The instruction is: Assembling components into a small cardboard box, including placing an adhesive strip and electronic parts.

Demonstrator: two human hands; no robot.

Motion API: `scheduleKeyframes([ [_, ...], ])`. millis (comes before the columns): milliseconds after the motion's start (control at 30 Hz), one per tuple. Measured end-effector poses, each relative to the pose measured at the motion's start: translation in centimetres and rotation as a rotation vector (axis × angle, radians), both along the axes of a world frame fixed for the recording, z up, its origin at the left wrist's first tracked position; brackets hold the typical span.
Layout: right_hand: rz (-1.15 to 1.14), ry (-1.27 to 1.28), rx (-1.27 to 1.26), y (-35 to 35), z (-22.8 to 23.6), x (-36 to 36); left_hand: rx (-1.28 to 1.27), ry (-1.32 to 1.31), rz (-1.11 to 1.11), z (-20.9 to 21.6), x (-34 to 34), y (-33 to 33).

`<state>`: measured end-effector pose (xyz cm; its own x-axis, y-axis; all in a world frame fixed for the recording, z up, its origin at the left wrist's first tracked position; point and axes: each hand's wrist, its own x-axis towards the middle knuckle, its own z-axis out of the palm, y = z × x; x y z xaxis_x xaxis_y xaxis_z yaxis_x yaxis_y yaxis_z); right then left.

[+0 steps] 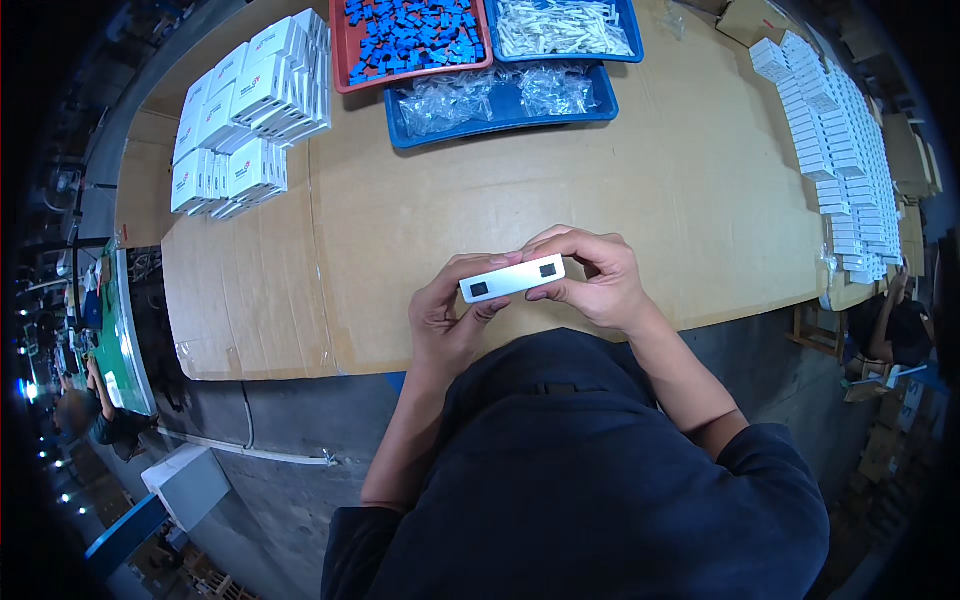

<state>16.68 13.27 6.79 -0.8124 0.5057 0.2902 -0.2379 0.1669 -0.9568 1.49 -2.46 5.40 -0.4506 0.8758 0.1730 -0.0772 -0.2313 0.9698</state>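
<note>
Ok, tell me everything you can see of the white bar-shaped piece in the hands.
The white bar-shaped piece is a long, slim block with rounded corners, smooth and plastic-looking. Its upward face shows two small dark squares, one near each end. It is held level above the near edge of the cardboard-covered table, slightly tilted, right end higher. The left hand pinches its left end; the right hand grips the right end, fingers curled over the top. Nothing else touches it.

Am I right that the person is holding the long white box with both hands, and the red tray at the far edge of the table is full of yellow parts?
Not quite. The red tray holds blue parts, not yellow, as the head view shows. The rest stands: the left hand and right hand both hold the long white box over the table.
</note>
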Motion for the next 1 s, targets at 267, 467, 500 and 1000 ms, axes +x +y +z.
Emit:
scheduleKeyframes([
  [267, 0.020, -0.002, 0.006, 0.0, -0.1, -0.1, 0.016, 0.001, 0.000, 0.3, 0.0, 0.2],
  [467, 0.002, -0.080, -0.011, -0.4, 0.7, -0.2, 0.037, 0.064, 0.073, 0.2, 0.1, 0.1],
  [500, 0.008, -0.038, -0.037, -0.7, 0.7, -0.5, 0.037, 0.064, 0.073, 0.2, 0.2, 0.1],
  [1000, -0.052, -0.032, -0.316, -1.2, 0.2, -0.4, -0.042, -0.178, 0.134, -0.5, 0.7, 0.8],
])
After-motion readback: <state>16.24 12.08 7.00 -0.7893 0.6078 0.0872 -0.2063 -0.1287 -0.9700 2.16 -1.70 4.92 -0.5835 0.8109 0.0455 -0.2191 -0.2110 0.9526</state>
